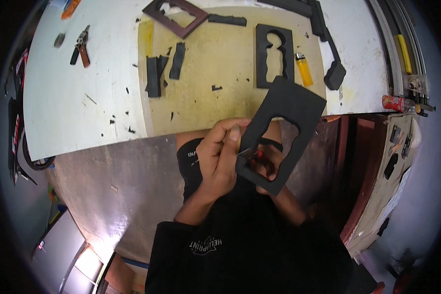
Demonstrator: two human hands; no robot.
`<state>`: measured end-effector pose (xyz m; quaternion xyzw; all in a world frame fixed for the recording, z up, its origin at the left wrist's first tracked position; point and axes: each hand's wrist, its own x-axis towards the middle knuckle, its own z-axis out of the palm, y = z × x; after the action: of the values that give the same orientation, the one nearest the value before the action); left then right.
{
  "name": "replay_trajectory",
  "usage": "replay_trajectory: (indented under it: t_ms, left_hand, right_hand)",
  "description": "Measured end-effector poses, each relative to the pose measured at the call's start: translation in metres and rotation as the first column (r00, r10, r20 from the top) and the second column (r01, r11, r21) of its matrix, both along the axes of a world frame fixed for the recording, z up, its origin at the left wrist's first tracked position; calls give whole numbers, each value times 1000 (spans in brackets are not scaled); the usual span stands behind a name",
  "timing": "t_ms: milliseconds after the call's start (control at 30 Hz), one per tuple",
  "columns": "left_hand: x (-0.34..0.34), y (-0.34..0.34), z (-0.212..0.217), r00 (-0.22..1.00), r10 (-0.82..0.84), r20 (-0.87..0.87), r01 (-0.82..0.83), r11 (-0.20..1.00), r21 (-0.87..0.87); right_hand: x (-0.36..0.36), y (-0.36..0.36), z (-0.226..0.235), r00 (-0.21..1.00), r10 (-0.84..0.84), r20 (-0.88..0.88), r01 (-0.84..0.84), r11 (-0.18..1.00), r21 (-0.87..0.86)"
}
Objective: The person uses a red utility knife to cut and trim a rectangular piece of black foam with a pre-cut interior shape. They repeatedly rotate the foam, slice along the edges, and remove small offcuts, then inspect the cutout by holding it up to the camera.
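My left hand (218,157) is closed on the left edge of a black foam frame (306,98), thumb up along its side. The frame is a thick rectangular slab with a wavy-edged cutout, held tilted above my lap in front of the table edge. Behind it, partly seen through the cutout, is my right hand (274,164), its fingers curled around a small red-handled tool (260,158). A thin shiny tip shows near the cutout's left edge; the tool's exact kind is hidden.
On the table's yellowish mat (206,105) lie another black foam frame (262,59), a maroon-edged frame (188,29), black foam offcuts (153,76) and a yellow lighter (304,69). Pliers-like tool (82,49) lies at left. A red-labelled bottle (397,103) lies at right.
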<state>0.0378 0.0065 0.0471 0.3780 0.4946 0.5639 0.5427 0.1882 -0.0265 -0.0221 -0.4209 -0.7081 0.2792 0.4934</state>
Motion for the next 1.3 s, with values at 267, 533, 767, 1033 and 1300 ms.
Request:
replay_trajectory:
  t_ms: [267, 533, 767, 1033, 1300]
  left_hand:
    - [0, -2, -4, 983, -30, 182, 36, 999, -27]
    - [-4, 1, -5, 965, -39, 259, 52, 998, -43]
    - [0, 0, -8, 991, -10, 132, 10, 1000, -1]
    - [-3, 0, -6, 983, -63, 173, 69, 997, -30]
    - [-1, -2, -8, 980, -28, 198, 38, 998, -47]
  right_hand:
    - [1, -3, 11, 1000, 22, 2, -21, 960, -280]
    - [10, -7, 4, 998, 60, 35, -49, 963, -265]
    - [1, -2, 9, 999, -33, -28, 23, 957, -291]
    - [7, -2, 13, 999, 41, 20, -33, 957, -289]
    - [10, -13, 0, 999, -19, -35, 7, 952, -306]
